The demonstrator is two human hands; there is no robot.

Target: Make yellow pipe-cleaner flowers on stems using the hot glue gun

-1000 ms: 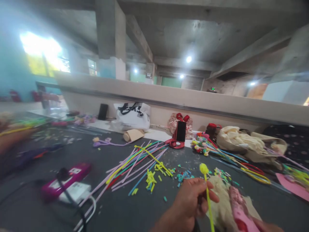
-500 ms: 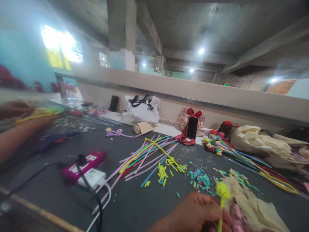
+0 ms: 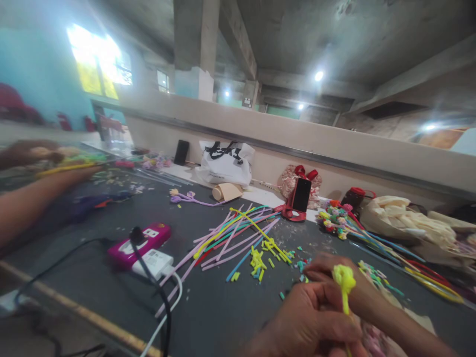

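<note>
At the lower right, my left hand is closed round the thin stem of a yellow knotted flower, which stands upright above the fingers. My right hand reaches in from the right behind it, over the pile of small green and blue cut pieces. Its fingertips are low at the pile, partly hidden by my left hand and blurred, so their grip is unclear. Short yellow pieces lie just left of the hands. Beyond them is a loose bundle of pink, yellow and blue strips.
A magenta power strip with a white charger and cables lies at the left front. Another person's arm works at far left. Behind stand a white bag and a phone. Finished-looking flowers lie at right.
My right hand has come into view from the right and now covers much of the pile of cut pieces. My left hand still holds the yellow flower. The view has shifted slightly.
</note>
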